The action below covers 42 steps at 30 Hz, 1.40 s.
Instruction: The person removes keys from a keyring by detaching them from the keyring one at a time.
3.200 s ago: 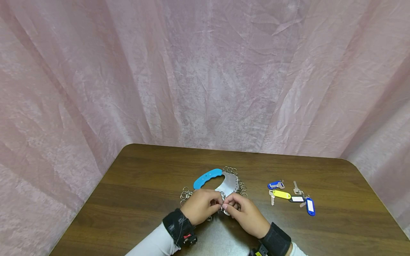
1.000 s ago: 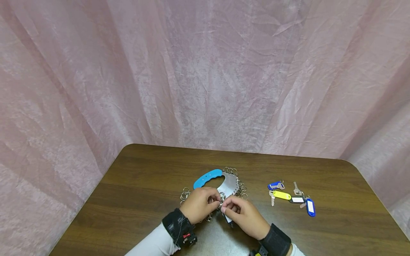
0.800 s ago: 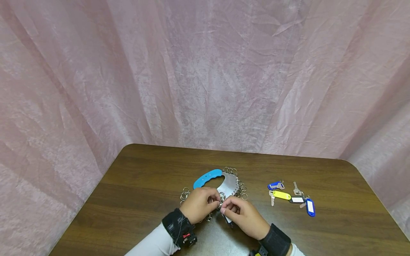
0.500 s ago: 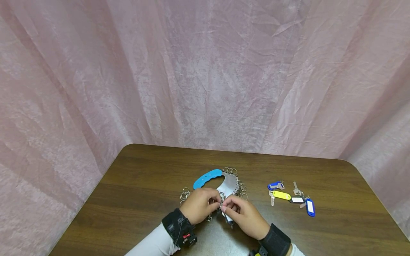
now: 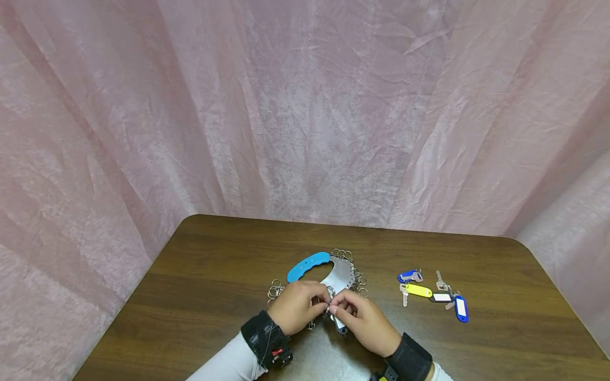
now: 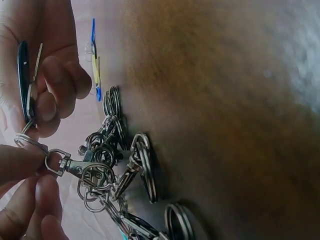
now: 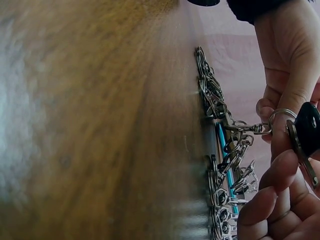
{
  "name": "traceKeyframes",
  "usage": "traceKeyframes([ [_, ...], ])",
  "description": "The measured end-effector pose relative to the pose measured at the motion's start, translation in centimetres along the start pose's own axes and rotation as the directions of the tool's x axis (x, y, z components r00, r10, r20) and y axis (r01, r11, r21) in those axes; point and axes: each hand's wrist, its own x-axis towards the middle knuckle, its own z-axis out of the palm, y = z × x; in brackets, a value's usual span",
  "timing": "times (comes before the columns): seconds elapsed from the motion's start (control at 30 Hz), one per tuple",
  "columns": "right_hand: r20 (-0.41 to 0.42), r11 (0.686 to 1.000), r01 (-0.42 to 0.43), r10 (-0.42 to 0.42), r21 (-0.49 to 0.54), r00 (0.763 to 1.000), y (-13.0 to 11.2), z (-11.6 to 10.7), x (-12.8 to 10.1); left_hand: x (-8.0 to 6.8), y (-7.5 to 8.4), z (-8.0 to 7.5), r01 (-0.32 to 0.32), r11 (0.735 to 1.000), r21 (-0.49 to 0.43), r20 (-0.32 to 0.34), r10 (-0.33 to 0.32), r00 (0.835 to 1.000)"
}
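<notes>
In the head view, my left hand (image 5: 297, 307) and right hand (image 5: 364, 323) meet fingertip to fingertip at the near side of a toothed metal plate (image 5: 340, 275) with a blue handle (image 5: 307, 264). My left fingers pinch a split ring (image 6: 31, 142) attached to a swivel clasp (image 6: 82, 168). Right-hand fingertips close on the same ring from the other side. From it dangle a dark key tag (image 6: 23, 75) with a white label and a silver key (image 7: 297, 140). Several more clasps with rings (image 6: 142, 167) hang along the plate's rim.
On the right of the wooden table (image 5: 229, 248) lie keys with tags: a blue tag (image 5: 409, 276), a yellow tag (image 5: 419, 290), a black tag (image 5: 441, 298) and another blue tag (image 5: 460, 308). A pink curtain (image 5: 305, 106) hangs behind the table.
The white-labelled tag, mostly covered by the hands 3.2 s ago, now hangs in sight below the right fingertips. The fingertips, slightly apart 1.0 s ago, have come together. The plate stays put.
</notes>
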Motion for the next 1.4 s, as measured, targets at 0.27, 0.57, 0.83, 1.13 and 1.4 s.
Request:
traceKeyframes([
  [0.27, -0.013, 1.000, -0.003, 0.003, 0.002, 1.000, 0.05, -0.02, 0.00, -0.04, 0.17, -0.09, -0.013, 1.000, -0.001, 0.005, 0.013, 1.000],
  [0.57, -0.032, 0.999, -0.035, 0.036, 0.005, 0.999, -0.21, -0.06, 0.03, 0.03, 0.10, 0.03, 0.007, 1.000, -0.024, -0.008, -0.008, 1.000],
  [0.83, 0.000, 0.998, 0.027, -0.027, 0.065, 1.000, -0.35, -0.06, -0.09, 0.01, -0.02, 0.01, 0.090, 0.994, -0.067, -0.012, -0.091, 0.996],
  [1.13, 0.063, 0.995, 0.051, -0.056, 0.090, 0.996, -0.28, -0.08, -0.18, -0.04, -0.28, 0.10, 0.094, 0.993, -0.071, -0.022, -0.096, 0.995],
  [1.4, 0.026, 0.998, 0.043, -0.044, 0.053, 0.999, -0.02, 0.05, -0.11, -0.01, -0.35, 0.19, 0.025, 0.998, -0.061, -0.034, -0.027, 0.999],
])
